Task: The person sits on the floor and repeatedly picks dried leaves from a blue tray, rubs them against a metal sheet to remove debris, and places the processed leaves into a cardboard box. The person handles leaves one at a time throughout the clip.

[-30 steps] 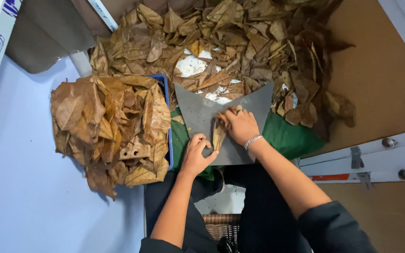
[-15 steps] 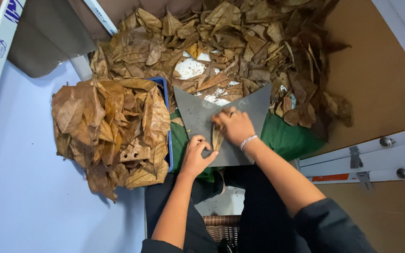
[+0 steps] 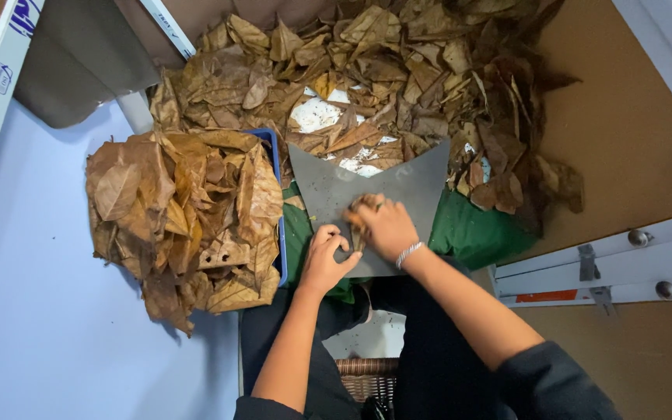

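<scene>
A grey board (image 3: 328, 183) with two pointed upper corners lies on my lap over a green cloth (image 3: 468, 229). On it sits a small dry brown leaf (image 3: 358, 210), partly rolled or folded. My right hand (image 3: 386, 227), with a silver bracelet at the wrist, presses on the leaf and covers most of it. My left hand (image 3: 327, 260) rests at the board's lower edge with fingers curled against the leaf's near end. How much of the leaf each hand grips is hidden.
A heap of dry brown leaves (image 3: 184, 218) fills a blue bin (image 3: 277, 179) at my left. A larger loose pile of leaves (image 3: 398, 78) spreads beyond the board. A white rail with knobs (image 3: 624, 260) runs at the right; a wicker seat edge (image 3: 363, 377) shows below.
My right hand has slid slightly toward me along the leaf. The left hand has stayed at the board's lower edge. The leaf piles are unchanged.
</scene>
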